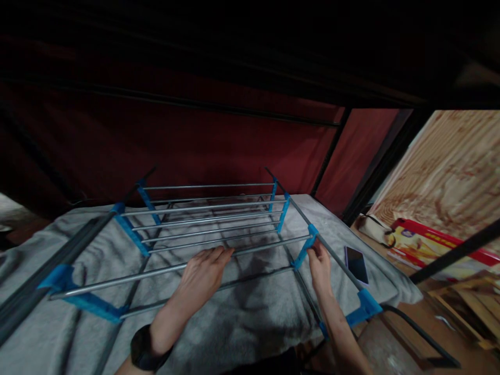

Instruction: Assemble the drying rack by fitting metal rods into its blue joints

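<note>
I am steadying a metal rack [211, 219] with blue plastic brackets, lying on a grey blanket [250, 323]. My left hand [201, 278] is resting flat, fingers together, on a thin rod [156, 271]; my right hand [319, 265] is pinching the blue bracket [307, 245] where that rod meets the side rail. To seat it well, I judge I should be keeping the rod level and pushing straight into the socket. A phone [356, 264] is lying just beside the rail.

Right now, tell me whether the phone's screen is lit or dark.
Dark. The phone lies flat on the grey blanket, beside the rack; its screen shows only a faint reflection.
</note>
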The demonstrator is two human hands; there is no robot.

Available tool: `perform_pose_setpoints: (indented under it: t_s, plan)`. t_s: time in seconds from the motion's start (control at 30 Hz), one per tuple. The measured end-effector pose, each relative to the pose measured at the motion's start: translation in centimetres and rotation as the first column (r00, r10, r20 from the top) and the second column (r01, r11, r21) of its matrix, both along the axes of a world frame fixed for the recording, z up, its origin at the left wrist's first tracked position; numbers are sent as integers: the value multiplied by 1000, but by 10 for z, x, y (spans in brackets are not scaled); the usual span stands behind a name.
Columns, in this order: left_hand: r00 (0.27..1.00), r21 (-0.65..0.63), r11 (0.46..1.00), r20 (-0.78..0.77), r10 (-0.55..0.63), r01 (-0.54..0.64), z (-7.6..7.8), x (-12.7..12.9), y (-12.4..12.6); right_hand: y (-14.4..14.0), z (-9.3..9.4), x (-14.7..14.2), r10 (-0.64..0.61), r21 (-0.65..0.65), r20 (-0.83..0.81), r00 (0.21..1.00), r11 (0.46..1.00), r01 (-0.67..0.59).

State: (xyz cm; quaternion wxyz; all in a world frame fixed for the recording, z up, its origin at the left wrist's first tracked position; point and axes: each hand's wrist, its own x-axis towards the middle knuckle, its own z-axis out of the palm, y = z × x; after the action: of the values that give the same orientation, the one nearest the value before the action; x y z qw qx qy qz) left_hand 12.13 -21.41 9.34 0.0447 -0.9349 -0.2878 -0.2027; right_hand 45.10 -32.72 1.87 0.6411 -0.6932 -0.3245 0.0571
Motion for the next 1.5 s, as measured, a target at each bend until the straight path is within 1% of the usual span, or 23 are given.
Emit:
perform_pose_setpoints:
  t_s: [0.07, 0.13, 0.23, 0.27, 0.3, 0.33, 0.4, 0.47, 0.57, 0.63, 0.73, 0.8, 0.87, 0.97, 1.1, 1.2, 1.23, 1.27, 1.3, 1.33, 1.37, 1.43, 1.5]
  plan:
    - [999, 12, 999, -16, 31, -31, 2, 0, -9, -4, -5, -2, 9, 19, -30, 1000, 1000, -8]
    - [999, -17, 999, -29, 40, -41, 5, 0, -18, -10, -18, -10, -7, 71, -16, 1000, 997, 8]
    - [1000, -44, 999, -16, 13, -13, 7, 0, -21, -21, -41, -30, -111, 77, -30, 993, 991, 114]
    - [1000, -38, 999, -16, 11, -11, 7, -1, -21, -25, -47, -39, -106, 67, 22, 994, 992, 104]
    - [1000, -26, 1000, -18, 11, -11, 7, -2, -21, -29, -49, -50, -30, 51, 148, 989, 998, 22]
    - [1000, -12, 1000, -22, 15, -15, 7, -3, -21, -32, -48, -61, 40, 50, 316, 948, 997, -58]
    - [999, 16, 1000, -24, 25, -25, 7, -4, -23, -33, -33, -86, 125, 54, 608, 784, 979, -198]
    - [999, 33, 999, -17, 29, -28, 8, -4, -25, -25, -8, -109, 109, 86, 760, 641, 960, -266]
    - [1000, 39, 999, -8, 24, -24, 9, -3, -27, -1, 28, -134, 127, 33, 879, 459, 945, -325]
    - [1000, 43, 999, -15, 24, -23, 7, -1, -26, 18, 41, -141, 175, -63, 934, 311, 938, -340]
    - [999, 58, 998, -21, 40, -39, 5, -3, -25, 39, 43, -142, 254, -208, 961, 104, 921, -328]
    - [998, 55, 997, -3, 61, -61, 7, -11, -26, 48, 38, -138, 293, -266, 955, 48, 916, -301]
    - [992, 37, 992, 39, 123, -124, 12, -27, -32, 53, 34, -132, 314, -291, 949, 34, 911, -293]
    - [938, 15, 948, 150, 313, -319, 27, -69, -53, 55, 30, -125, 319, -302, 948, 2, 898, -320]
    - [794, -23, 833, 292, 534, -552, 55, -151, -88, 57, 28, -122, 311, -294, 950, -9, 890, -347]
    - [621, -185, 744, 443, 646, -642, 70, -215, -84, 60, 28, -122, 319, -296, 948, -1, 877, -378]
    - [561, -294, 728, 483, 672, -619, 72, -233, -75, 61, 28, -122, 320, -294, 948, 1, 874, -387]
    - [509, -437, 715, 505, 697, -545, 71, -249, -63, 62, 28, -122, 320, -294, 947, 2, 871, -395]
    - [462, -586, 687, 511, 725, -429, 69, -260, -49, 63, 27, -123, 322, -295, 947, 1, 867, -401]
    - [428, -709, 636, 494, 757, -306, 64, -268, -35, 64, 27, -123, 326, -298, 945, 0, 864, -406]
    - [393, -787, 588, 489, 779, -187, 59, -272, -20, 65, 27, -124, 332, -303, 943, -1, 861, -408]
    - [357, -855, 516, 496, 792, 45, 47, -269, 4, 66, 27, -126, 345, -317, 938, -4, 857, -405]
    - [365, -868, 441, 495, 788, 226, 37, -255, 20, 67, 27, -131, 359, -334, 933, -12, 855, -397]
